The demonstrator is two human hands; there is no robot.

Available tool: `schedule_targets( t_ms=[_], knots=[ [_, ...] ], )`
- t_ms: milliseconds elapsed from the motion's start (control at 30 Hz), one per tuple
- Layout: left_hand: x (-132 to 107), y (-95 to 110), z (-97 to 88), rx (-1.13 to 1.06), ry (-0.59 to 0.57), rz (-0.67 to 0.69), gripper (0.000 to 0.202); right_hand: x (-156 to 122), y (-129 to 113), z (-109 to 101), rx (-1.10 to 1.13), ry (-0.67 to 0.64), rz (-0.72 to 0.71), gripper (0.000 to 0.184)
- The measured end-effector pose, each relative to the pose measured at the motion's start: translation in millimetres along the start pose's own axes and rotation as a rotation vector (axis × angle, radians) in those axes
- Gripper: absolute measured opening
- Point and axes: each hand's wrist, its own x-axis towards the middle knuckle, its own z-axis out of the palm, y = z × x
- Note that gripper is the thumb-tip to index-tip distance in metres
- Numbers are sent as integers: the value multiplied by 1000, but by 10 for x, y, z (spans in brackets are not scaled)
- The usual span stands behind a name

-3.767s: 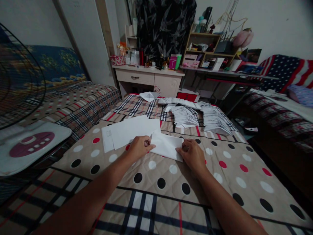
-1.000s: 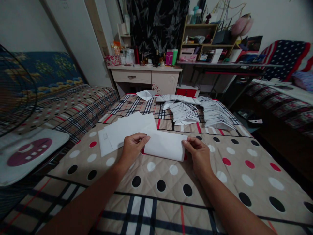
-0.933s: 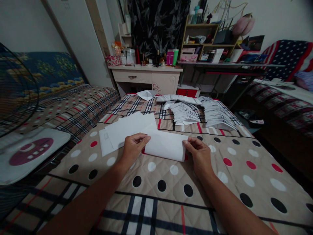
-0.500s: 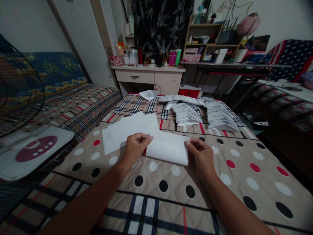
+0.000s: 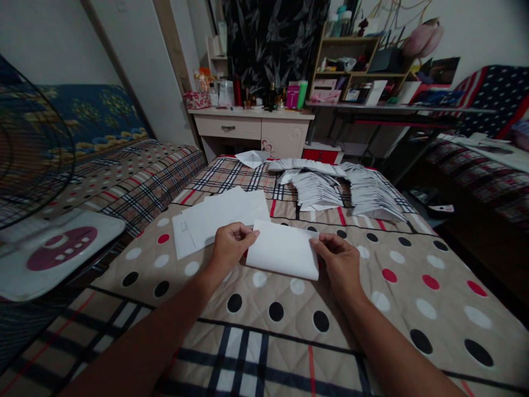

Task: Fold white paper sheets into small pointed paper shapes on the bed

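A white sheet of paper [image 5: 283, 251], bent over into a rounded fold along its near edge, is held just over the dotted bedspread [image 5: 256, 309]. My left hand [image 5: 232, 245] pinches its left side between thumb and fingers. At the right side, my right hand [image 5: 339, 259] grips the far corner, thumb on top. Behind my left hand lie several loose white sheets [image 5: 219, 215], overlapping one another; one shows faint printed lines. The underside of the held paper is hidden.
Piles of folded papers [image 5: 317, 190] stand farther back on the bed, with another pile [image 5: 374, 190] to their right. A single folded sheet [image 5: 252, 159] lies at the far edge. A white plastic table [image 5: 111, 226] and a fan [image 5: 33, 143] are at the left. A dresser [image 5: 231, 127] stands behind the bed.
Both hands keep their hold on the paper in nearly the same place. The right hand has shifted very slightly left along with the paper's right corner.
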Motion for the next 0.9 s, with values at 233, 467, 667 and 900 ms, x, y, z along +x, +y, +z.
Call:
schedule_targets(
  t_ms=[233, 467, 667, 900],
  knots=[
    [0, -43, -6, 18, -73, -23, 29, 42, 77, -26, -206, -5, -26, 24],
    [-17, -57, -22, 447, -168, 207, 18, 84, 87, -75, -458, -69, -149, 25],
    [31, -98, -73, 721, -257, 395, 13, 86, 36, -79, -703, -119, -227, 24],
    [110, -93, -78, 804, -346, 577, 12, 92, 9, -96, -832, -169, -232, 24]
  ],
)
